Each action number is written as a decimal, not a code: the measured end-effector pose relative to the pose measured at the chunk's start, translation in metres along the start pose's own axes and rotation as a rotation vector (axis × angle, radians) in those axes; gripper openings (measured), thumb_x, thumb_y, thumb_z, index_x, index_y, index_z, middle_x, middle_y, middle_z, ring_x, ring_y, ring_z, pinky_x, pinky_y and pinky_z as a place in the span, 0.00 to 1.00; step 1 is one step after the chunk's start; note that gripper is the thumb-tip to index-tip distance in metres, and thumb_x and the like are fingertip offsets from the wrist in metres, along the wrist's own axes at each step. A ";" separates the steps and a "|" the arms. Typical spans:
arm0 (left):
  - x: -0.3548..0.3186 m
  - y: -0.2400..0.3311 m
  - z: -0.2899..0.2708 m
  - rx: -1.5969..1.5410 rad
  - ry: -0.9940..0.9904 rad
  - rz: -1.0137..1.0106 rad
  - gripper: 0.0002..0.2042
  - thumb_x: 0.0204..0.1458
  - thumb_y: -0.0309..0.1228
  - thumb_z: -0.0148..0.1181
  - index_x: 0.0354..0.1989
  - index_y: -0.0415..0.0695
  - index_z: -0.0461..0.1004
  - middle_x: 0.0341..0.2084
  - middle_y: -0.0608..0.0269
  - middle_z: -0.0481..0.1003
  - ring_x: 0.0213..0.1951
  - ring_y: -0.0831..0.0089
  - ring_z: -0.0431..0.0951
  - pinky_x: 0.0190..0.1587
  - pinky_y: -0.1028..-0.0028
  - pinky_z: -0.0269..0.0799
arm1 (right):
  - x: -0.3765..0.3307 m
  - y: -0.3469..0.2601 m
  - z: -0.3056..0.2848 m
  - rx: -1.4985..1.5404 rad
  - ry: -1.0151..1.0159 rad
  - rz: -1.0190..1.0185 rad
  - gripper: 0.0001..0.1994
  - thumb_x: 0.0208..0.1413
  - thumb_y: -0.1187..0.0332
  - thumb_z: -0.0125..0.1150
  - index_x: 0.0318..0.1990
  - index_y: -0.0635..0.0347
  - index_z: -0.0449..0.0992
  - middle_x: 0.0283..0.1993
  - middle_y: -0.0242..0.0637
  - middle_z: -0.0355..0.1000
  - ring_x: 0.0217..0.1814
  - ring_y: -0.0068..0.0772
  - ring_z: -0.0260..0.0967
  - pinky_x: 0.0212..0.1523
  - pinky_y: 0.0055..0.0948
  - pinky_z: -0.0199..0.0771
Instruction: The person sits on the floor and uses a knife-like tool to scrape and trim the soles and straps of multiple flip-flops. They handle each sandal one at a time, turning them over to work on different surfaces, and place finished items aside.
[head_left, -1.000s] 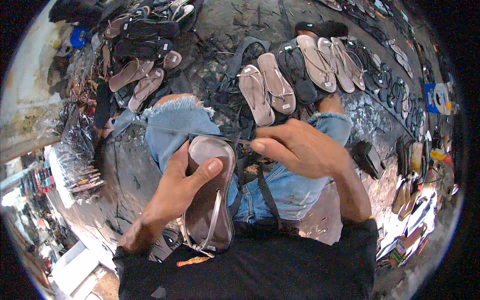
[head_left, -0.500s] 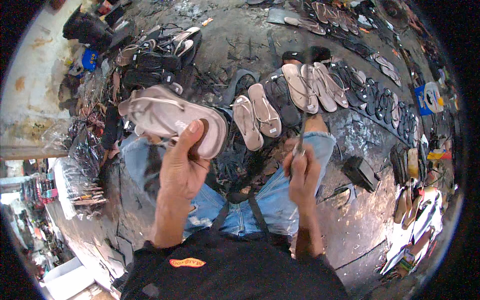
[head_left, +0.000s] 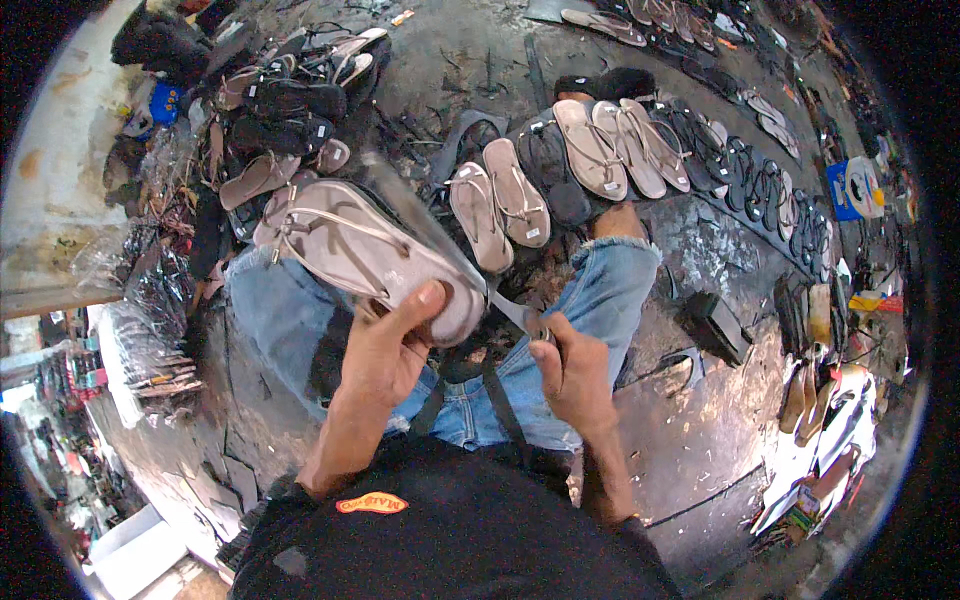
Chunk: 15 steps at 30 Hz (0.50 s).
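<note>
My left hand (head_left: 385, 350) grips a beige thong sandal (head_left: 345, 240) by its heel end, thumb on the footbed and the other fingers mostly hidden beneath. The sandal is tilted, thin straps upward, its toe end pointing to the far left. In my right hand (head_left: 578, 375) is a long knife (head_left: 512, 311), fist closed round its handle. Its blade meets the sandal's heel edge. A blurred grey length beyond, along the sandal's far side, looks like the rest of the blade. Both hands are above my lap.
A row of beige and black sandals (head_left: 520, 195) stretches across the floor ahead to the right. More sandals (head_left: 290, 100) are heaped at the far left, beside plastic bags (head_left: 160, 270). A black block (head_left: 717, 328) lies right of my knee, and a blue container (head_left: 853, 190) stands further right.
My right hand has swung the knife down and left from an upright position, so its blade is now at the sandal. The sandal has shifted slightly right and nearer.
</note>
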<state>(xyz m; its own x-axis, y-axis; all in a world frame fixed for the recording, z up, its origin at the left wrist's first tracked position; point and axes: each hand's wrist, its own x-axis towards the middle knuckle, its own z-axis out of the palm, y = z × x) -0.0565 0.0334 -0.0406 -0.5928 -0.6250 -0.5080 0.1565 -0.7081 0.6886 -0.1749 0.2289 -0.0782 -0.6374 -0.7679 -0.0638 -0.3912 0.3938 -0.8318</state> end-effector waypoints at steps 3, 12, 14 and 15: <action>-0.003 -0.006 -0.010 0.064 -0.059 -0.040 0.24 0.53 0.22 0.67 0.59 0.39 0.68 0.47 0.57 0.78 0.49 0.67 0.81 0.52 0.67 0.80 | 0.015 -0.006 -0.015 0.035 -0.175 -0.011 0.16 0.68 0.53 0.52 0.38 0.57 0.71 0.21 0.49 0.68 0.25 0.58 0.71 0.26 0.49 0.65; 0.004 0.003 -0.023 0.029 -0.026 0.009 0.17 0.60 0.29 0.62 0.57 0.42 0.71 0.46 0.60 0.80 0.46 0.67 0.82 0.49 0.63 0.82 | -0.006 -0.003 0.011 0.371 -0.277 0.105 0.18 0.69 0.53 0.49 0.37 0.60 0.68 0.20 0.52 0.65 0.23 0.61 0.68 0.25 0.49 0.62; 0.010 0.007 -0.021 -0.029 -0.021 0.025 0.13 0.62 0.32 0.62 0.53 0.43 0.75 0.44 0.62 0.81 0.45 0.67 0.83 0.49 0.62 0.82 | -0.026 -0.001 0.018 0.326 -0.206 0.134 0.17 0.68 0.54 0.50 0.38 0.60 0.69 0.22 0.53 0.67 0.24 0.61 0.69 0.25 0.49 0.63; 0.012 0.007 -0.018 -0.050 -0.017 0.015 0.13 0.62 0.31 0.61 0.53 0.43 0.75 0.45 0.61 0.81 0.45 0.67 0.83 0.49 0.61 0.82 | -0.038 0.004 0.020 0.275 -0.204 0.148 0.16 0.68 0.54 0.50 0.39 0.59 0.69 0.22 0.53 0.68 0.25 0.61 0.70 0.26 0.49 0.64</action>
<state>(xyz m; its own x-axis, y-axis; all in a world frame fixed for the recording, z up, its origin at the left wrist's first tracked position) -0.0482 0.0146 -0.0517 -0.6033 -0.6300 -0.4889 0.2043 -0.7147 0.6689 -0.1389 0.2498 -0.0906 -0.5173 -0.8089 -0.2796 -0.0945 0.3787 -0.9207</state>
